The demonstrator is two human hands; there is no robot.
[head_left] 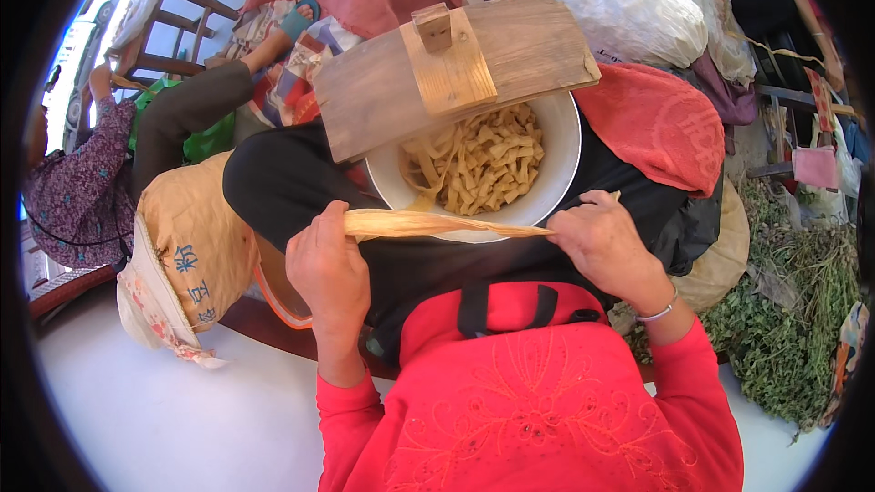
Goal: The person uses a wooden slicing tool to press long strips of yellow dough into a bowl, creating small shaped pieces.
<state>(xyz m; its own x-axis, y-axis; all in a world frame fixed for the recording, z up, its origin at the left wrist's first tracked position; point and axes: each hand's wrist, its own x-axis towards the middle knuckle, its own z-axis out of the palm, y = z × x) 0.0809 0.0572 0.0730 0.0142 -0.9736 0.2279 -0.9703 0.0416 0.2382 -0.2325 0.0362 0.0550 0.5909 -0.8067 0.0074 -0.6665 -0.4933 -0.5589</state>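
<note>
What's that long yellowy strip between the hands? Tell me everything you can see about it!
The long, pale-yellow, leaf-like strip looks thin and fibrous, perhaps dried husk, with streaks running lengthwise. It is broad near the bare left hand and narrows toward the bare right hand. Both hands grip it, so it stretches out almost straight, nearly level across the picture. It passes over the near side of the round white bowl in this view; whether they touch is unclear.

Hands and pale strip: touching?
Touching, both. The head view shows the left hand closed around the wide end of the strip, and the right hand pinching its narrow end.
</note>
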